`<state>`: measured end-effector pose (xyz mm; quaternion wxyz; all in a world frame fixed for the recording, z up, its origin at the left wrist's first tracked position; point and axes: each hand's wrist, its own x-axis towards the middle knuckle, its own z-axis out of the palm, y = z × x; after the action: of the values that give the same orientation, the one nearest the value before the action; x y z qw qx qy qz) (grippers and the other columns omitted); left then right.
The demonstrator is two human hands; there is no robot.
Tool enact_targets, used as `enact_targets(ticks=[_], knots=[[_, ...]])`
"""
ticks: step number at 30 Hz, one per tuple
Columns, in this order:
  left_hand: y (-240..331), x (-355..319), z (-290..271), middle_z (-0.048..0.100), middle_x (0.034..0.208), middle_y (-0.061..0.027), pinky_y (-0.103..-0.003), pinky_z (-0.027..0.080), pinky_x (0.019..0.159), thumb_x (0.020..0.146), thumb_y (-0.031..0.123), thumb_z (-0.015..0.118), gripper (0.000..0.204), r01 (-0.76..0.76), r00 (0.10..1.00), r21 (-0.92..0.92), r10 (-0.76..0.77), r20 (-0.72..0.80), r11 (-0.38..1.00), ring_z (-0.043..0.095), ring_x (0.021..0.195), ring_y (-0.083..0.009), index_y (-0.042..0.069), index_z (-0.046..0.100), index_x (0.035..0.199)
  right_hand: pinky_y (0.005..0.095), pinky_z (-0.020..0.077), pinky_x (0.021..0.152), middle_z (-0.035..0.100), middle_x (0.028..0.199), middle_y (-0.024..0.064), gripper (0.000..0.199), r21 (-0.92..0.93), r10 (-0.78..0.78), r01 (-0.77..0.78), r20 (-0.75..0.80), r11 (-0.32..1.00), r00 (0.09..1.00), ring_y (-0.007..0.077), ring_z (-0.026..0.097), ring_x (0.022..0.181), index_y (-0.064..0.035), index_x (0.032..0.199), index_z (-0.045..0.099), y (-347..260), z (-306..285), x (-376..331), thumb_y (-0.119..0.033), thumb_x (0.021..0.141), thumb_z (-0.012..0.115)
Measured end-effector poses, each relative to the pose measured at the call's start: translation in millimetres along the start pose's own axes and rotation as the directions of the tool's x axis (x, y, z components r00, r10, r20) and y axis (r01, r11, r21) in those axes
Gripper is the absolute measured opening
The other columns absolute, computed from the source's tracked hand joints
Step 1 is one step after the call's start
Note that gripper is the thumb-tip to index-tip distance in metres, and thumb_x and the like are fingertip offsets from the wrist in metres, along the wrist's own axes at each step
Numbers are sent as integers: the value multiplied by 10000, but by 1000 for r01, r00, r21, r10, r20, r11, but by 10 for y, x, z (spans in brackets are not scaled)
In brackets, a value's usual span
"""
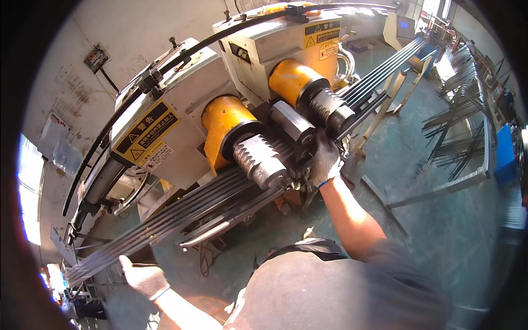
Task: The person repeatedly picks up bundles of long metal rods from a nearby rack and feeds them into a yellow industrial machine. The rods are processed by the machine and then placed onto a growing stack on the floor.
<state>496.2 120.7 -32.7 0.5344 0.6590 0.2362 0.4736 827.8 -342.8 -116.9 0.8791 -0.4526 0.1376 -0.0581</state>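
Observation:
Several long dark steel bars (187, 212) run side by side through a bending machine (181, 93). My left hand (144, 279), in a grey glove with a blue cuff edge, is beside their left stretch. Its thumb is raised at the near edge of the bars; I cannot make out the other fingers. My right hand (327, 162), gloved alike, reaches up between a hexagonal metal block (292, 122) and the right ridged roller (331, 108). Its fingertips are lost in shadow there, so any grip is hidden. The left ridged roller (258, 160) stands over the bars.
Two yellow housings (223, 124) carry the rollers. A curved black rail (203, 44) arches over the machine. To the right are a beige support stand (379, 113) and a metal frame (440, 192) with many bent bars (459, 126). A control box (399, 30) stands far back.

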Motion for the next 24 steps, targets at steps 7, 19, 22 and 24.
enact_targets(ticks=[7,19,22,24], knots=[[1352,556,674,690,1507,-234,-427,553,1191,1210,221,563,500,2,997,-186,-15,-70,983,711,1318,-334,-92,563,1600,342,548,592,773,971,82,403,-43,14,-12,42,999,999,194,755,770,-28,1260,754,-165,135,95,-393,1088,740],[2194,389,2416,786,1146,-161,-375,615,975,1100,125,691,366,-44,954,-229,109,279,972,761,1027,-221,8,619,1440,357,566,559,785,964,88,349,-64,154,-144,197,987,968,204,768,715,-34,1311,753,-442,165,272,-239,1031,792],[2421,309,2769,807,1151,-148,-371,647,986,1112,120,672,335,-36,949,-105,67,307,994,791,1051,-232,41,665,1437,377,604,589,792,1051,101,337,-22,14,-9,244,1000,970,242,793,738,-18,1317,741,-338,133,340,-200,1037,784],[2337,576,2816,836,1095,-148,-354,640,997,1093,130,705,311,-167,888,-50,172,426,985,814,1041,-234,19,702,1384,402,659,768,790,1189,127,323,-65,-17,36,264,997,964,279,829,933,-32,1345,748,-312,96,354,-125,1037,768]])
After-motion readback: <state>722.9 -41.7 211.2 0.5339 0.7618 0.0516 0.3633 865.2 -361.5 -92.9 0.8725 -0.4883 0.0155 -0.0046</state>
